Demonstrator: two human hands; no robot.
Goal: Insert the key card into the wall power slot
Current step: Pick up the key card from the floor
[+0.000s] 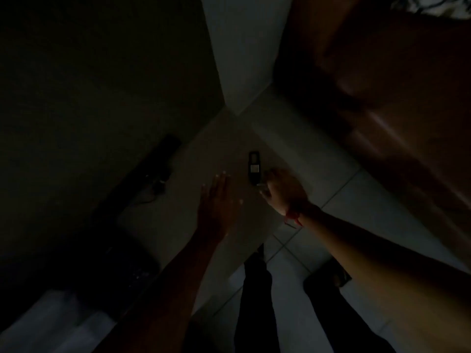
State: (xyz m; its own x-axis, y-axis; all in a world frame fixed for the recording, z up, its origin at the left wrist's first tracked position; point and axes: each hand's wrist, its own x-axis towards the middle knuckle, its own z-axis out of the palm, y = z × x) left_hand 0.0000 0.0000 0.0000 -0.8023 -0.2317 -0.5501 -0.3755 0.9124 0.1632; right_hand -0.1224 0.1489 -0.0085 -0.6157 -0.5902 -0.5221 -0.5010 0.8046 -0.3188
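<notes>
Two hands reaching: right hand point(279, 189) is pinching key card point(260, 184) under upright wall slot point(254, 168); left hand point(218, 200) is spreading flat beside it.

key card point(260, 184): mostly hidden by right hand point(281, 192) | room: dark

Lighting is dim, so all tones read muted. The wall power slot point(254, 168) is black with a pale grey square panel at its centre. The wall point(229, 149) around it is off-white. Right of the slot, a red thread band point(293, 217) circles a wrist. Further right, the door point(382, 98) is reddish-brown. Below the slot, the floor point(356, 200) is pale grey tile with darker grout lines, and the trousers point(254, 301) are black.
</notes>
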